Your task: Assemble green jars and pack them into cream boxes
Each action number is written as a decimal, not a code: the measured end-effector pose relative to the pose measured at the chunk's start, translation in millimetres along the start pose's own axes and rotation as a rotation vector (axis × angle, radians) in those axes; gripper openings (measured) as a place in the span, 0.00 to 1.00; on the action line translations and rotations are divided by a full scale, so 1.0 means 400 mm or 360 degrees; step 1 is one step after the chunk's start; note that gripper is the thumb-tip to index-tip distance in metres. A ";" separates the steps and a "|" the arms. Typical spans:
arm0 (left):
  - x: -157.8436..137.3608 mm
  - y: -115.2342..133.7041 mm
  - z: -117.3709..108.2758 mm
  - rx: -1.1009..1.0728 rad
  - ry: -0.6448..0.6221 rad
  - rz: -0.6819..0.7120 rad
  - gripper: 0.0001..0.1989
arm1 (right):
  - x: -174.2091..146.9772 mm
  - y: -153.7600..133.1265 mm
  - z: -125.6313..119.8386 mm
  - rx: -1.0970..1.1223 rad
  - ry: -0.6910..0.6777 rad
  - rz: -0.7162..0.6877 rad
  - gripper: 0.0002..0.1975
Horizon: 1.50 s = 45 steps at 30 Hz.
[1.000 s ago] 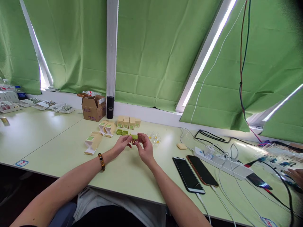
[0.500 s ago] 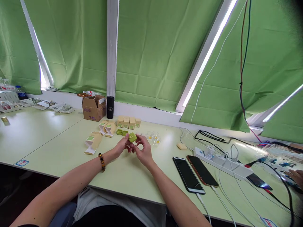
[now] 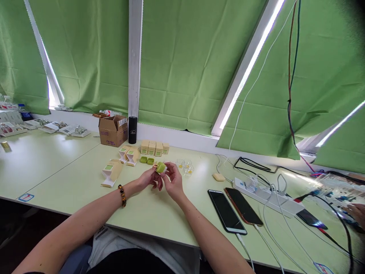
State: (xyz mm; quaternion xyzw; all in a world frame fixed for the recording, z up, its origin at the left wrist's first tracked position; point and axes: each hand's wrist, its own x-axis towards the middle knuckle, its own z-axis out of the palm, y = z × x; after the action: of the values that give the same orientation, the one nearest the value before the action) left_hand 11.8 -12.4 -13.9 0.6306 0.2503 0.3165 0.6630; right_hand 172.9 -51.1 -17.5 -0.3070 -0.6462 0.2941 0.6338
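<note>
Between both hands is a small green rounded case [image 3: 161, 167], tilted, with a pale rim or underside at its right and a small light-coloured loop at its left. My left hand [image 3: 148, 178] pinches it near the loop. The fingers of my right hand [image 3: 173, 181] grip its right side. Just beyond lie two open green square pieces [image 3: 147, 160]. To the right stand several clear plastic cups [image 3: 184, 166] with yellow spots. Opened kraft paper boxes [image 3: 112, 172] lie to the left, and closed kraft boxes [image 3: 154, 147] stand in a row behind.
A cardboard carton [image 3: 113, 130] and a black tumbler [image 3: 132, 130] stand near the wall. At the right are a white phone [image 3: 227, 211], a dark phone [image 3: 243, 206], a power strip [image 3: 268, 197] and loose cables. Another person's hand [image 3: 356, 213] shows at the right edge.
The green case has turned in my hands, so its pale part and the loop now show. My right fingers have closed onto its right side; my left fingers have shifted.
</note>
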 end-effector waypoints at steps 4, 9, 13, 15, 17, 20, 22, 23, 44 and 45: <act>0.005 0.007 0.002 0.0087 0.0415 0.0232 0.21 | 0.009 0.004 -0.003 0.0071 0.0086 0.0076 0.20; -0.005 0.025 0.002 0.0631 0.0771 0.0716 0.31 | 0.019 0.020 -0.009 0.0078 0.0130 0.0182 0.21; -0.010 0.029 0.012 0.0811 0.0678 0.0819 0.30 | 0.017 0.025 -0.003 0.0096 0.0066 0.0247 0.23; -0.006 0.028 0.015 0.0770 0.0666 0.0796 0.23 | 0.016 0.025 -0.001 0.0143 0.0026 0.0249 0.25; 0.001 0.025 0.013 0.0678 0.0692 0.0764 0.21 | 0.019 0.025 -0.008 0.0134 -0.0010 0.0246 0.26; 0.014 0.019 -0.001 0.0549 0.0773 0.0717 0.23 | 0.036 0.034 -0.042 -0.0160 0.0126 0.0260 0.21; 0.020 0.014 -0.012 0.0521 0.0836 0.0689 0.24 | 0.053 0.045 -0.083 -0.0552 0.0331 0.0305 0.17; 0.023 0.012 -0.017 0.0519 0.0863 0.0676 0.25 | 0.062 0.051 -0.108 -0.0789 0.0409 0.0316 0.16; 0.028 0.009 -0.033 0.0251 0.1065 0.0631 0.29 | 0.118 0.037 -0.218 -0.0499 0.0261 0.0728 0.17; 0.027 0.010 -0.033 0.0239 0.1077 0.0630 0.29 | 0.115 0.031 -0.206 -0.0349 0.0226 0.0727 0.18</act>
State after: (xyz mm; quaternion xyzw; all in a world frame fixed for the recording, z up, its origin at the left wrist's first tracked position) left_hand 8.9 4.5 -10.2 0.5735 0.3507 0.6088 0.4212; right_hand 255.3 -8.6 4.3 -0.5316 -0.5420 0.3354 0.5577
